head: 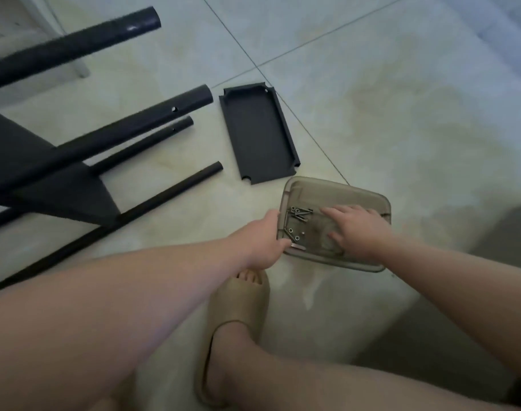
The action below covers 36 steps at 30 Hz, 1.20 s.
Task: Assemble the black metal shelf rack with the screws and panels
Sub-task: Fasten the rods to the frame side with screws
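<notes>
Tray [342, 192]: translucent grey-brown, shallow, on the tiled floor [401, 99].

Screws [300, 213]: a small silver heap in the tray's far-left corner. A few small round metal pieces [296, 235] lie loose nearer its near-left corner.

Left hand [265, 241]: at the tray's left edge, fingers curled over the rim and gripping it.

Right hand [357, 229]: inside the tray, right of the screws, palm down, fingers straight and spread, holding nothing.

Panel [259, 132]: black, rectangular, raised edges, lying flat just beyond the tray's far-left corner, apart from it.

Rack [75, 179]: black, partly built, lying on its side well left of the tray. Its four tubes [134, 132] point toward the panel.

Sandal [235, 307]: tan, on a foot, just on the near side of the tray.
</notes>
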Each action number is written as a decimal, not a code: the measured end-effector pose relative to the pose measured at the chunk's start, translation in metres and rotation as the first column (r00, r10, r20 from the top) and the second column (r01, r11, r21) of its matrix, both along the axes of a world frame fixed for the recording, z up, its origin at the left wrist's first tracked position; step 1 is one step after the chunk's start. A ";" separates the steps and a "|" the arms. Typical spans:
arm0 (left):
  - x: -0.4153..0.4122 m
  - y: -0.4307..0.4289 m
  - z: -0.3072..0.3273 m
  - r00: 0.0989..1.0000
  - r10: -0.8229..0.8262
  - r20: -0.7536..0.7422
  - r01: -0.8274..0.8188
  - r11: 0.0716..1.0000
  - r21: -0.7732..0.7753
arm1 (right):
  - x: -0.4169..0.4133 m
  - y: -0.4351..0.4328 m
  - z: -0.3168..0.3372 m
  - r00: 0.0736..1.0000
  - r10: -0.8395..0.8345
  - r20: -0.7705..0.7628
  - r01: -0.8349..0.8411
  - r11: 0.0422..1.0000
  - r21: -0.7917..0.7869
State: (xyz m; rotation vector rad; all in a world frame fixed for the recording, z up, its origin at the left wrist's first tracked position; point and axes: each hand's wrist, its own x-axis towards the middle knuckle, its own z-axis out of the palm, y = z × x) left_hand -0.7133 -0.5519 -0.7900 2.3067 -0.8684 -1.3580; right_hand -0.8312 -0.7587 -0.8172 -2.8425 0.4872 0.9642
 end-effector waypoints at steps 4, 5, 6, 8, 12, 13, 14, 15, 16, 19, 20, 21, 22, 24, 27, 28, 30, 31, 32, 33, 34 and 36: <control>0.002 -0.003 -0.025 0.994 0.113 0.003 -0.113 0.993 -0.041 | 0.012 -0.002 -0.034 0.999 -0.037 -0.011 0.038 0.999 0.038; 0.002 -0.003 -0.029 0.992 0.130 -0.004 -0.130 0.990 -0.052 | 0.016 -0.003 -0.040 0.999 -0.051 -0.001 0.051 0.997 0.054; 0.002 -0.003 -0.033 0.989 0.146 -0.021 -0.147 0.987 -0.062 | 0.019 -0.002 -0.046 0.998 -0.062 0.015 0.061 0.995 0.073; 0.001 -0.002 -0.038 0.982 0.181 -0.060 -0.186 0.979 -0.081 | 0.027 0.000 -0.057 0.997 -0.065 0.052 0.059 0.993 0.102; 0.002 -0.002 -0.043 0.968 0.230 -0.099 -0.240 0.966 -0.093 | 0.039 0.007 -0.073 0.994 -0.047 0.095 0.040 0.996 0.079; 0.002 -0.002 -0.043 0.967 0.233 -0.103 -0.243 0.966 -0.092 | 0.041 0.008 -0.076 0.992 -0.049 0.113 0.042 0.997 0.063; 0.001 -0.002 -0.043 0.966 0.235 -0.109 -0.245 0.965 -0.090 | 0.041 0.010 -0.078 0.991 -0.045 0.127 0.041 0.998 0.038; 0.001 -0.003 -0.044 0.965 0.238 -0.113 -0.248 0.965 -0.085 | 0.042 0.011 -0.080 0.990 -0.031 0.138 0.030 1.000 0.009; 0.000 -0.003 -0.044 0.963 0.242 -0.114 -0.252 0.965 -0.078 | 0.043 0.012 -0.080 0.990 -0.012 0.139 0.014 1.000 -0.016; 0.000 -0.002 -0.043 0.965 0.243 -0.097 -0.249 0.967 -0.053 | 0.043 0.014 -0.079 0.987 -0.012 0.162 0.015 1.000 -0.021; 0.001 -0.001 -0.041 0.967 0.238 -0.089 -0.243 0.969 -0.041 | 0.043 0.014 -0.075 0.985 -0.031 0.168 0.034 0.999 -0.012; 0.002 0.000 -0.039 0.970 0.231 -0.082 -0.234 0.972 -0.029 | 0.044 0.014 -0.070 0.984 -0.050 0.174 0.051 0.999 -0.003; 0.003 0.003 -0.035 0.974 0.217 -0.069 -0.218 0.976 -0.018 | 0.045 0.014 -0.062 0.982 -0.071 0.178 0.072 0.997 0.000; 0.010 0.010 -0.024 0.986 0.167 -0.025 -0.167 0.986 0.000 | 0.048 0.016 -0.042 0.972 -0.116 0.205 0.116 0.993 0.011; 0.026 0.030 0.003 0.995 0.074 0.068 -0.076 0.997 0.030 | 0.054 0.021 -0.002 0.952 -0.140 0.274 0.126 0.990 0.066; 0.032 0.038 0.014 0.993 0.032 0.113 -0.038 0.998 0.049 | 0.056 0.025 0.015 0.945 -0.140 0.295 0.119 0.989 0.087; 0.046 0.057 0.038 0.974 -0.060 0.218 0.039 0.994 0.099 | 0.063 0.035 0.049 0.925 -0.146 0.352 0.110 0.987 0.119; 0.053 0.067 0.051 0.960 -0.087 0.267 0.057 0.991 0.117 | 0.067 0.040 0.067 0.910 -0.155 0.386 0.110 0.985 0.136; 0.059 0.078 0.064 0.949 -0.088 0.304 0.052 0.991 0.124 | 0.072 0.048 0.085 0.894 -0.167 0.415 0.111 0.981 0.157; 0.064 0.090 0.077 0.942 -0.062 0.330 0.024 0.993 0.119 | 0.076 0.056 0.101 0.878 -0.172 0.447 0.101 0.979 0.178; 0.068 0.102 0.089 0.936 -0.020 0.351 -0.017 0.995 0.101 | 0.079 0.067 0.117 0.862 -0.172 0.476 0.088 0.977 0.193; 0.073 0.124 0.110 0.918 0.062 0.391 -0.089 0.995 0.050 | 0.085 0.090 0.145 0.833 -0.164 0.528 0.057 0.975 0.213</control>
